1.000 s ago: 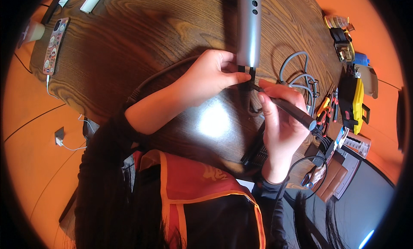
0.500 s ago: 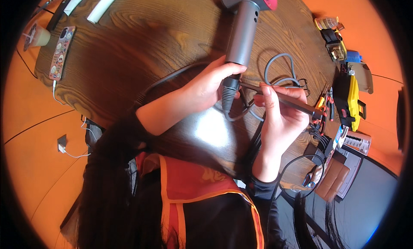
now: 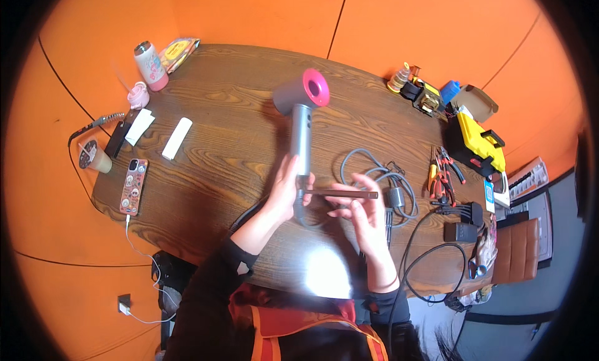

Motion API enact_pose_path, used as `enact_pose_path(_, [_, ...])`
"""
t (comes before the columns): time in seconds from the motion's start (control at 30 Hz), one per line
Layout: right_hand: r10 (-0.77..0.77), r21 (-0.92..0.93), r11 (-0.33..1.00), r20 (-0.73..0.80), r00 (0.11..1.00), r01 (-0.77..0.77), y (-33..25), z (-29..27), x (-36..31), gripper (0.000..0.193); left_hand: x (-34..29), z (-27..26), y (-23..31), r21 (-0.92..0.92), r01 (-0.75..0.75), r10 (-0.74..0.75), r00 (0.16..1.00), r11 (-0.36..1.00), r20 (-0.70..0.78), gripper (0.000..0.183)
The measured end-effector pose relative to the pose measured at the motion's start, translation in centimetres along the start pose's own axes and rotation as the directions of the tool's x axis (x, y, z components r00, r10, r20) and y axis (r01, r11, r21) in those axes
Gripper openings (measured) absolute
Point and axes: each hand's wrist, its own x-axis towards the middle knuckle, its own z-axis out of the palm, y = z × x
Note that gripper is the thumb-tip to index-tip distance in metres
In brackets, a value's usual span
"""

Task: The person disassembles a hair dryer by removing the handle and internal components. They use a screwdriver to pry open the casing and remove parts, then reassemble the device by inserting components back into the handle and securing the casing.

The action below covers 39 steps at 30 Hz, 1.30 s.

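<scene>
A grey hair dryer [image 3: 301, 133] with a pink ring at its head stands tilted up over the table. My left hand [image 3: 286, 191] is closed around the lower end of its handle, where the grey cord [image 3: 301, 216] comes out. A slim dark screwdriver [image 3: 349, 194] lies almost level in my right hand [image 3: 369, 225], between thumb and fingers, some of them spread. Its thin tip points at the handle's base beside my left fingers; whether it touches cannot be made out.
On the right are pliers and other hand tools [image 3: 443, 174], a yellow and black toolbox [image 3: 477, 146], a black adapter [image 3: 460, 232] and looped cables. A patterned phone [image 3: 133, 187], a drink cup [image 3: 95, 158], white strips [image 3: 178, 138] and a bottle [image 3: 151, 65] stand or lie left.
The view has tilted up, showing more of the table's far side and the wall. Both hands keep their holds; the screwdriver now lies more level, and the right fingers look more spread.
</scene>
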Motion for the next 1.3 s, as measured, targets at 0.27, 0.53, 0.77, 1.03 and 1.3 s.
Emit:
enact_pose_path(0.27, [-0.342, -0.813, 0.358, 0.344, 0.874, 0.460, -3.1, -1.6, -1.2, 0.017, -0.9, 0.0, 1.2, 0.183, -0.200, 0.185, 0.978, 0.962, 0.094, 0.027])
enact_pose_path(0.53, [-0.126, -0.648, -0.523, 0.702, 0.701, 0.554, -3.7, -1.2, -2.3, 0.031, -1.1, -0.1, 1.2, 0.149, -0.286, 0.234, 0.928, 0.947, 0.291, 0.030])
enact_pose_path(0.77, [0.058, -0.571, -0.476, 0.739, 0.672, 0.669, -4.0, -0.3, -4.6, 0.056, -2.5, 0.0, 2.3, 0.043, -0.213, 0.182, 0.911, 0.976, 0.370, 0.034])
enact_pose_path(1.03, [0.128, -0.640, -0.377, 0.680, 0.722, 0.669, -2.8, 1.4, -4.9, 0.044, -2.8, 0.3, 2.6, 0.195, -0.358, 0.276, 0.895, 0.913, 0.350, 0.030])
enact_pose_path(1.3, [0.088, -0.755, 0.628, 0.309, 0.947, 0.188, -1.6, 0.8, -3.5, 0.028, -3.1, 0.5, 2.7, 0.143, -0.484, 0.414, 0.841, 0.863, 0.347, 0.025])
